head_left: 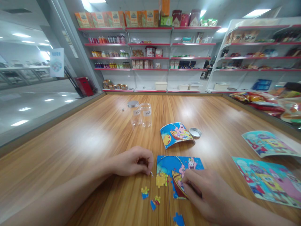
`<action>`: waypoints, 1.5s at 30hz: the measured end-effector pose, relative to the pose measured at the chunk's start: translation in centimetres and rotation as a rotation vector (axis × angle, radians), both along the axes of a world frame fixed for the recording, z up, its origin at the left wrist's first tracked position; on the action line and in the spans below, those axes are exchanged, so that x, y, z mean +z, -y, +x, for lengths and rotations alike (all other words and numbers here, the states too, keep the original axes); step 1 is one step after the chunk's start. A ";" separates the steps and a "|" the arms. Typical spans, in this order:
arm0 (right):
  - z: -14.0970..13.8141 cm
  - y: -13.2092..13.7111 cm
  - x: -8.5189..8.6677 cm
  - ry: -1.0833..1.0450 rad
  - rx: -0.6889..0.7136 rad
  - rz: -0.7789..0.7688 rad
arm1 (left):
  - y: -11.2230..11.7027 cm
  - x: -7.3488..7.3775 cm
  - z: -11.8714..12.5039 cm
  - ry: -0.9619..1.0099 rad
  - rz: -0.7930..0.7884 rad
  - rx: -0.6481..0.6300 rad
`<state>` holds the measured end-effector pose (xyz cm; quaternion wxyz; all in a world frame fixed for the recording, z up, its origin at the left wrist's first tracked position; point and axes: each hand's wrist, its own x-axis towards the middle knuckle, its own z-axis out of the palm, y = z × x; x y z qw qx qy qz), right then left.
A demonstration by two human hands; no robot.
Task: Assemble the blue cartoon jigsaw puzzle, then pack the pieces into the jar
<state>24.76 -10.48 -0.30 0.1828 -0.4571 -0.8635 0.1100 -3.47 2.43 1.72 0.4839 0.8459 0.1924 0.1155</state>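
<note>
A partly assembled cartoon jigsaw puzzle (175, 168) lies on the wooden table (94, 135) in front of me. My left hand (133, 161) rests curled at the puzzle's left edge, fingertips pinched on something small I cannot make out. My right hand (203, 188) lies over the puzzle's lower right part, fingers bent down onto the pieces. Several loose pieces (150, 196) are scattered below the puzzle, one more (178, 218) near the front edge. A curled reference picture (175, 134) of the same scene lies just behind.
Two clear jars (140, 113), one capped, stand further back; a loose metal lid (195, 132) lies beside the picture. Two more cartoon sheets (268, 177) lie at the right, snack packets (270, 103) beyond. Store shelves (150, 56) line the far wall.
</note>
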 end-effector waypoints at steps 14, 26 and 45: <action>-1.0 0.2 -0.1 -0.270 0.154 0.150 | 5.8 -0.6 4.4 0.228 0.203 0.248; -0.6 -0.5 0.1 -0.346 -0.077 0.098 | 2.4 -0.4 2.0 0.118 0.568 -0.093; -0.8 -0.1 0.0 -0.426 -0.035 0.129 | 3.0 -0.5 2.5 0.051 0.554 -0.164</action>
